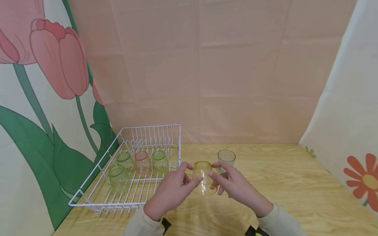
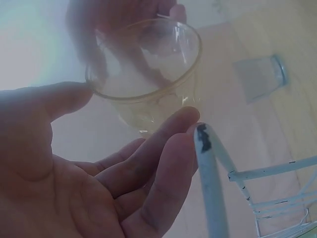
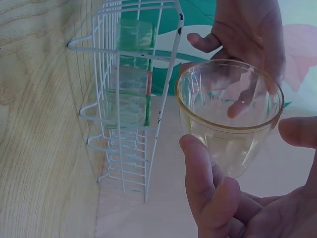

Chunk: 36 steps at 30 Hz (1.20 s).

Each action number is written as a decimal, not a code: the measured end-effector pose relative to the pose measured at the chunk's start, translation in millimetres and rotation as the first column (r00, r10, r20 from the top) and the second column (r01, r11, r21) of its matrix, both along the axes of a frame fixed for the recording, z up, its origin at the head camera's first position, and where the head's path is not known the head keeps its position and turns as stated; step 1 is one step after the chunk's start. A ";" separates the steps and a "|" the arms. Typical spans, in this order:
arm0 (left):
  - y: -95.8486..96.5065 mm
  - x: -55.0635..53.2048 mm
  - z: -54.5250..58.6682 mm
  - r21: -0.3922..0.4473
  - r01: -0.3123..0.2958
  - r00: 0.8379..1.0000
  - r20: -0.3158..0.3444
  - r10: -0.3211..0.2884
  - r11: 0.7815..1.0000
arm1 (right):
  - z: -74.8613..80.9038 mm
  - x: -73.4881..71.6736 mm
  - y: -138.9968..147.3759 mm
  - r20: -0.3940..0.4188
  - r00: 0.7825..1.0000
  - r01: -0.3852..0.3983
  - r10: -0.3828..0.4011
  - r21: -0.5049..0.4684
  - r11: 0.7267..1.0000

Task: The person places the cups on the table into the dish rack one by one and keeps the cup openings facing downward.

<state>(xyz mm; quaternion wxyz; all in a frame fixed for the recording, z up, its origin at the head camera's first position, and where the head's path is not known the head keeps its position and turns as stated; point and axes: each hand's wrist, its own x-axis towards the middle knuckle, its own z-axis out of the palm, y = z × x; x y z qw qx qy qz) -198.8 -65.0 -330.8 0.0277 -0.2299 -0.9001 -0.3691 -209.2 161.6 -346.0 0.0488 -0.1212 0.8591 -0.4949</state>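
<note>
A clear yellow-tinted drinking glass is held up between both hands, its wider end downward in the head view. My left hand grips its left side with thumb and fingers; the left wrist view shows the thumb at the rim. From the other side my right hand holds the same glass, fingertips and thumb around it. Behind the right hand a clear glass stands on the table, its lower part hidden by that hand.
A white wire dish rack stands on the left of the wooden table. In it are green glasses and a pink-red glass, all upside down. The rack's corner is close to my left hand. A pink backdrop hangs behind.
</note>
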 end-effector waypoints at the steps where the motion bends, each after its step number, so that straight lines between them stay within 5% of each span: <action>1: 0.0 -0.1 -0.5 0.000 -0.001 1.000 0.001 0.001 1.000 | 0.2 0.0 0.0 0.004 1.000 0.003 -0.003 0.000 1.000; 13: -1.9 2.4 -1.2 0.012 0.018 0.998 0.066 -0.018 1.000 | 0.5 -1.2 -1.6 0.011 1.000 0.024 -0.025 0.059 0.998; 29: -3.9 2.8 -3.4 -0.021 0.047 0.999 0.023 -0.047 0.999 | 0.7 -0.4 -2.4 -0.020 1.000 -0.008 0.009 0.080 0.997; 36: -6.3 -2.4 -1.5 0.043 0.083 0.992 0.088 -0.086 0.996 | 1.7 1.2 -2.3 -0.052 0.998 -0.029 0.033 0.076 0.997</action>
